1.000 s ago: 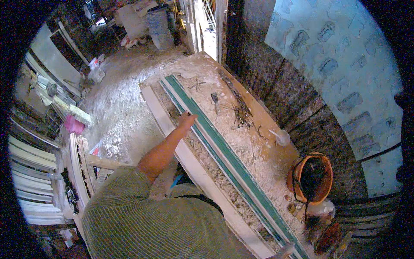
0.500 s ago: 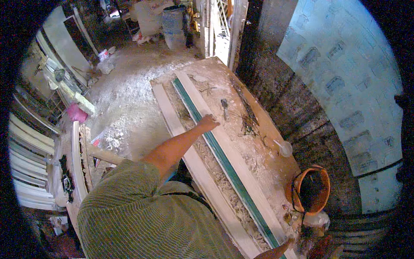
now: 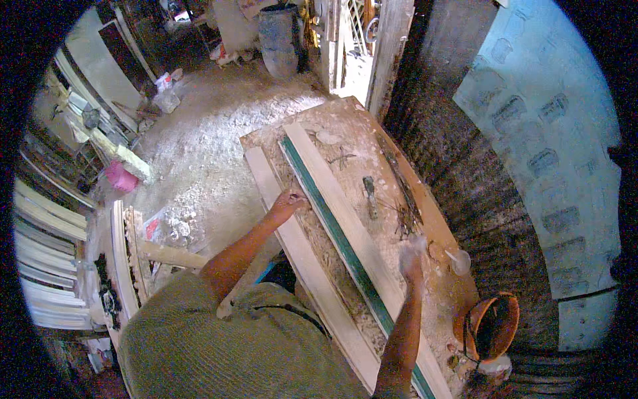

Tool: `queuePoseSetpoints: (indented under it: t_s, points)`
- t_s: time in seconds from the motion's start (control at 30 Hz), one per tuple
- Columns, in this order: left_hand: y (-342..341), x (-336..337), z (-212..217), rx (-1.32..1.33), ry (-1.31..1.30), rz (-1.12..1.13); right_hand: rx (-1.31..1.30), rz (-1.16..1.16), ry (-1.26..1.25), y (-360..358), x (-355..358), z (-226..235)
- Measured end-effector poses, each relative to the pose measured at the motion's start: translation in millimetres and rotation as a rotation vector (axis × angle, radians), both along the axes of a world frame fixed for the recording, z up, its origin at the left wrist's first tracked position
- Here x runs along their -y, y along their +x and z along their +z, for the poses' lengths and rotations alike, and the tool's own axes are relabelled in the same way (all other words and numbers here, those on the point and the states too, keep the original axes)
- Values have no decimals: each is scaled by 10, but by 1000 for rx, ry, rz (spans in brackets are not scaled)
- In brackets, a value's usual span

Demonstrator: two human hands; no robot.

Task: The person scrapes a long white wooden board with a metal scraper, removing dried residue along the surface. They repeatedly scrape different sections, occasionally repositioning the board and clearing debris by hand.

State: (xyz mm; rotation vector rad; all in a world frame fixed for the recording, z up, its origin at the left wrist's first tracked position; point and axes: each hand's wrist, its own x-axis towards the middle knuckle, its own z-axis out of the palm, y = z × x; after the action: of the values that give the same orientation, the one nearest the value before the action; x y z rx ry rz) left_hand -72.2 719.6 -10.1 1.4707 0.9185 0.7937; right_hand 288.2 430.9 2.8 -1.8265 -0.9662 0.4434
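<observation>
My left hand (image 3: 287,203), its fingers curled together, hovers at the inner edge of a long pale plank (image 3: 300,256); anything in the fingers is too small to make out. Beside it, across a gap littered with debris, runs a dark green strip (image 3: 335,239) along the edge of a second pale plank (image 3: 355,223). Past that plank, over the dusty worktable (image 3: 332,149), my right hand (image 3: 411,265) closes around something whitish and blurred. A small brush-like tool (image 3: 370,199) and a bundle of dark, thin strands (image 3: 403,199) lie near the right hand.
A translucent round-ended scoop (image 3: 458,262) lies at the table's right edge. Nearer me stands an orange bucket (image 3: 495,329). Pale long mouldings (image 3: 50,266) are stacked at the left. A dark barrel (image 3: 279,40) stands beyond the table, near the bright doorway.
My left hand has left the right-hand plank and moved left toward the other plank. My right hand has come up from the near end to the table's right side, with something whitish in it.
</observation>
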Motion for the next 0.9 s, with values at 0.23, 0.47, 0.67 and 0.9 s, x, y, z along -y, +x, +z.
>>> queuePoseSetpoints:
  t_s: [0.23,0.47,0.67,0.9]
  points:
    - [-489,-1243,241,-159,23,230,674,542,6,-508,-4062,-808]
    - [-1401,-2125,188,-309,-54,437,779,598,-310,-777,-5833,-1275]
    - [-1964,-2553,-20,-284,-138,554,857,660,-438,-433,-5922,-190]
    - [-1719,-2566,-45,-396,-240,463,966,600,-408,-312,-5603,195]
